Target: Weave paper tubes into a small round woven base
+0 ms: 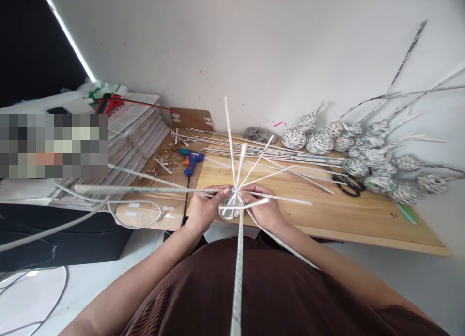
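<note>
A small woven paper piece (pixel 229 211) is held close to my body at the table's front edge. Several rolled paper strips (pixel 238 268) spread out from its top in all directions, one of them pointing down over the brown shirt. My left hand (pixel 207 205) grips the piece from the left, thumb on the base of the strips. From the right, my right hand (pixel 261 207) pinches the same spot, with its thumb near the centre. The fingertips behind the piece are partly hidden.
Woven paper gourd shapes (pixel 319 141) stand at the right rear, near black-handled scissors (pixel 348 185). Loose paper rolls (pixel 290 157) lie across the wooden board (pixel 363 217). A blue glue gun (pixel 191 162) and stacked papers (pixel 136 128) are leftward; a white cable (pixel 83 215) hangs there.
</note>
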`<control>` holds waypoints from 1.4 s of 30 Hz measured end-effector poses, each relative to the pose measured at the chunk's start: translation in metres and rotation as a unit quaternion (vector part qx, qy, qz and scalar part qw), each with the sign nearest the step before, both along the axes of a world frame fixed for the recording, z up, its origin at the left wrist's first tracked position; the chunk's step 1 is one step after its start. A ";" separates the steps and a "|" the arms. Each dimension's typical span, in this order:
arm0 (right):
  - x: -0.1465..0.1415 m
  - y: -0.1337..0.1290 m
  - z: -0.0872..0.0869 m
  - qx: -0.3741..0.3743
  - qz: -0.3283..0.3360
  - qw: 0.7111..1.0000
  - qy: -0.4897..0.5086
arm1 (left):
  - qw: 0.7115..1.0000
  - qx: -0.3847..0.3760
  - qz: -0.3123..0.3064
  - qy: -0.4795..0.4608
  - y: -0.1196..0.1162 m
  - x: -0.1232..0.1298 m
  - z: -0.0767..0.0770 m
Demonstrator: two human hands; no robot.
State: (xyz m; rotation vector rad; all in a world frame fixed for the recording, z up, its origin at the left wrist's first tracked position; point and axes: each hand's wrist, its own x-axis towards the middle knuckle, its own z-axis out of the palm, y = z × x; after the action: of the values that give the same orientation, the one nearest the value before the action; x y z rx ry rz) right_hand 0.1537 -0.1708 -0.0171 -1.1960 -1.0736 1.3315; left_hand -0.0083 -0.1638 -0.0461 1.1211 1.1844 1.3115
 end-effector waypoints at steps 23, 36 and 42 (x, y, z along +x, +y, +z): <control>0.010 0.008 -0.020 -0.157 0.105 0.980 0.068 | 0.996 0.015 -0.016 0.092 -0.004 -0.002 0.010; 0.000 0.012 -0.010 -0.119 0.051 0.991 0.029 | 0.976 0.108 0.013 0.191 -0.003 -0.003 0.006; -0.004 0.012 -0.009 -0.124 0.048 0.991 0.003 | 0.978 0.071 0.028 0.196 -0.001 -0.006 0.001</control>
State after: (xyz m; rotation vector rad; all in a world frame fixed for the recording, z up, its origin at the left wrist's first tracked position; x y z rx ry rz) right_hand 0.1500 -0.1584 -0.0266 -1.3334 -0.9916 1.5785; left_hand -0.0146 -0.1645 -0.0451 1.5099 1.4315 1.2666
